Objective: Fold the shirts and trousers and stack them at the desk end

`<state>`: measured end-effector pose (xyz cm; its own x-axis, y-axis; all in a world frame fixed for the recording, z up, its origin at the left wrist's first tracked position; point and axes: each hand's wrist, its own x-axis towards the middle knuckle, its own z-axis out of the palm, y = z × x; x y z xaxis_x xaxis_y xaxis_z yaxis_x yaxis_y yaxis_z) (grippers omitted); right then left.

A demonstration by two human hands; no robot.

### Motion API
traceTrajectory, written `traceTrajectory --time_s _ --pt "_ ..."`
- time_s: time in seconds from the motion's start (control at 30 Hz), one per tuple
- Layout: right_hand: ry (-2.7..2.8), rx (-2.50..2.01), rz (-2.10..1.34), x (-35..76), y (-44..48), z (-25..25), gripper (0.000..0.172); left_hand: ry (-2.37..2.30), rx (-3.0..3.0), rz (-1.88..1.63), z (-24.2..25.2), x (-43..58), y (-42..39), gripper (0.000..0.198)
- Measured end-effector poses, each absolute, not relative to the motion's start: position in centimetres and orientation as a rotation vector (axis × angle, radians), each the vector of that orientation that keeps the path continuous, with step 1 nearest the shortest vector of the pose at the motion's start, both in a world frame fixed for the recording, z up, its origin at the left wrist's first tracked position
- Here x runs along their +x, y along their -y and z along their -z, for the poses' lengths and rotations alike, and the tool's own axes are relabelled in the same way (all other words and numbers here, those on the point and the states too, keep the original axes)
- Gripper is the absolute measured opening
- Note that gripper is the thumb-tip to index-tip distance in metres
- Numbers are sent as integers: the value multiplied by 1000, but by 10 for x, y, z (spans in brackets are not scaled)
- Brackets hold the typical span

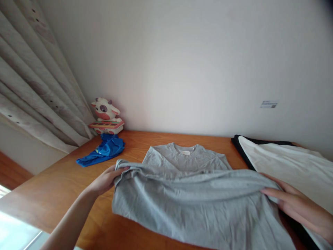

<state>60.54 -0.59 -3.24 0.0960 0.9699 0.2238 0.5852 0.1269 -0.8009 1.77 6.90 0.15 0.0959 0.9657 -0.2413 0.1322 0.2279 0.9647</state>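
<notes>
A grey T-shirt (197, 205) spreads across the wooden surface, its neckline with a pale label toward the wall. Its near part is lifted into a loose fold between my hands. At the fold's left corner, my left hand (108, 178) is closed on the cloth, the fingers partly tucked behind it. On the right edge, my right hand (288, 199) pinches the fabric between thumb and fingers. Part of the shirt's middle is hidden under the raised fold.
A blue garment (108, 147) lies crumpled at the back left, in front of a cow-shaped toy keyboard (106, 118). White cloth (281, 159) over black cloth (238, 147) lies at the right. A curtain (39, 80) hangs at the left, and a wall (182, 69) stands behind the wooden surface (59, 187).
</notes>
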Motion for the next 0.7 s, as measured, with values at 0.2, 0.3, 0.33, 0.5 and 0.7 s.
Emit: traceTrajectory --time_s 0.2,0.3,0.33,0.5,0.7 --pt "789 -1546 -1363 567 -39 20 25 -1286 898 -799 24 58 -114 56" --pt "598 -1621 -1404 568 -36 31 28 -1320 1059 -781 37 51 -112 57" --pt "577 -1629 -1404 569 -37 33 26 -1323 1104 -762 40 47 -111 57" --pt "510 -1698 -1301 577 -61 36 18 -1654 1367 -691 50 30 -127 71" --pt "467 -1775 -1122 576 -92 42 15 -1756 2249 -741 49 48 -165 43"
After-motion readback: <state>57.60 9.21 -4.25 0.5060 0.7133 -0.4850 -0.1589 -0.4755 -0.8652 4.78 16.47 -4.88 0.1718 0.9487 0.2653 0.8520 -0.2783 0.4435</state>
